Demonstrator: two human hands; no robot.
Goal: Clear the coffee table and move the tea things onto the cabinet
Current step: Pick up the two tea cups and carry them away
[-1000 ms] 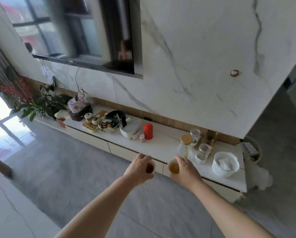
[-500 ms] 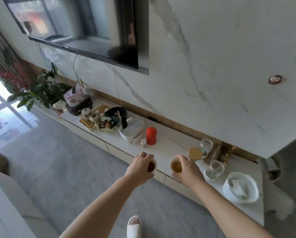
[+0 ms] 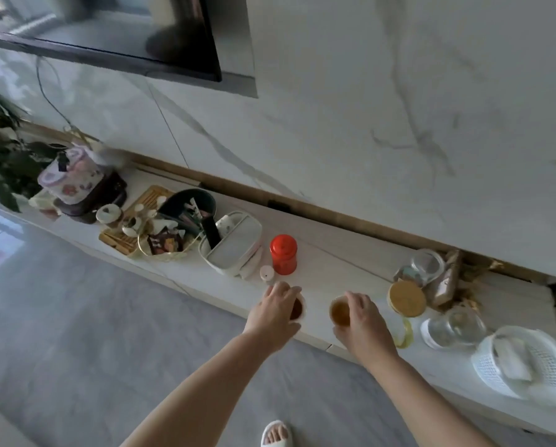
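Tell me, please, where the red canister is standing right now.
In the head view the red canister stands upright on the white cabinet top, just right of the white box and beyond the left hand.

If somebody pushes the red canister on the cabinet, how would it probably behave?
The red canister is taller than wide, so a push near its lid would probably tip it. Being round, it could then roll along the cabinet. The small white bottle close beside it would likely get knocked first.

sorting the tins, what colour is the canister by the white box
Red canister, clearest in the head view.
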